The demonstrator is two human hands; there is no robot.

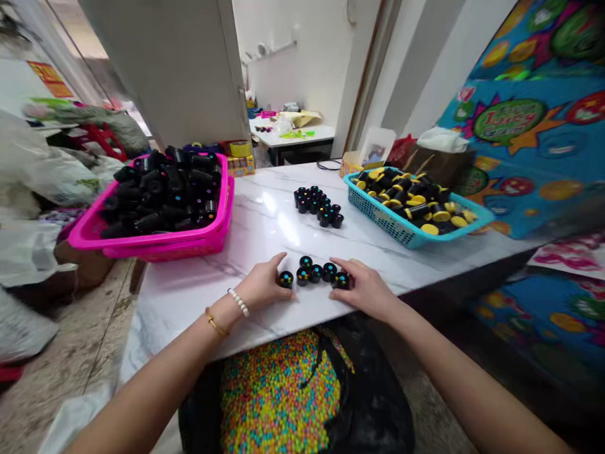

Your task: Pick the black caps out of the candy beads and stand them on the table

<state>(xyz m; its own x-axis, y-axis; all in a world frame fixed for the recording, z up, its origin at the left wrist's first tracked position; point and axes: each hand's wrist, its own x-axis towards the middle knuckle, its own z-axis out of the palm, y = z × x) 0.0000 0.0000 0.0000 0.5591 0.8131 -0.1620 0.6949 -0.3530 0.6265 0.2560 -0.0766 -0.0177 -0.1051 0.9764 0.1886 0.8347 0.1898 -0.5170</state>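
Note:
On the near part of the marble-patterned table, several small black cylindrical containers (pixel 316 273) stand in a loose cluster, open tops up, with coloured beads showing inside. My left hand (pixel 265 284) curves its thumb and forefinger around the leftmost black container (pixel 286 279). At the other end, my right hand (pixel 363 287) has its thumb and forefinger around the rightmost container (pixel 341 280). Both of these containers rest upright on the table. Below the table edge, a black bag (pixel 378 391) lies open, filled with small multicoloured beads (pixel 278 397).
A pink basket (pixel 189 243) heaped with black containers stands left. More upright black containers (pixel 316 205) are grouped farther back. At right, a turquoise basket (pixel 401 230) holds black containers with yellow caps. Printed blue boxes (pixel 529 145) stack beyond it. The white table (pixel 212 302) ends just before me.

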